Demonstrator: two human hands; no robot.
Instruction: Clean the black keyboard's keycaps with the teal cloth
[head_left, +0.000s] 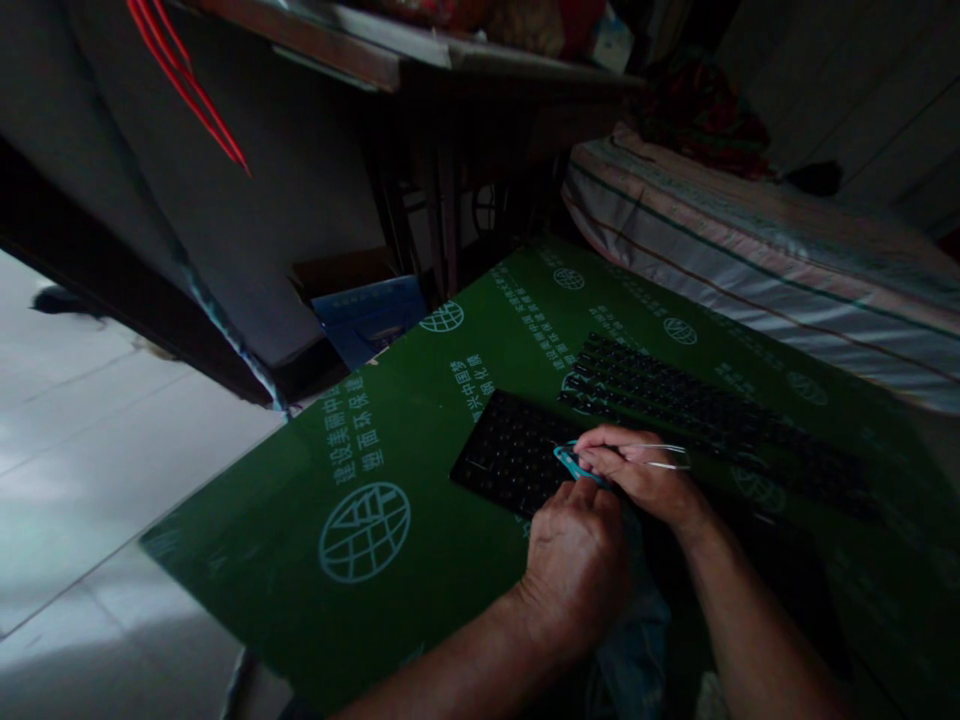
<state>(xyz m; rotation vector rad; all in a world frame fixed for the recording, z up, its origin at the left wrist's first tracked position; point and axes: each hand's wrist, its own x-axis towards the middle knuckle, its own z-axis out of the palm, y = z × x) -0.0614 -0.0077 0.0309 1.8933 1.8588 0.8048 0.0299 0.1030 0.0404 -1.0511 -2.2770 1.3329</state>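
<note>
Black and partly stripped, a keyboard [499, 445] lies on the green board with rows of small switch posts showing. Over its right part, my right hand [641, 470] pinches what looks like a wire keycap puller [671, 457]; its thin wire ends point right, and a turquoise loop [568, 460] shows at the fingertips. Close beside it, my left hand [574, 560] is closed in a fist at the keyboard's near edge. A dull blue cloth [637, 640] runs out from under this fist, which seems to grip it. The fingers' undersides are hidden.
Several rows of black keycaps [660, 385] lie on the printed green board [420, 420] beyond my right hand. Behind stand a dark table [382, 65], a blue box [371, 315] and a bed [765, 240]. Red cord [187, 85] hangs at upper left.
</note>
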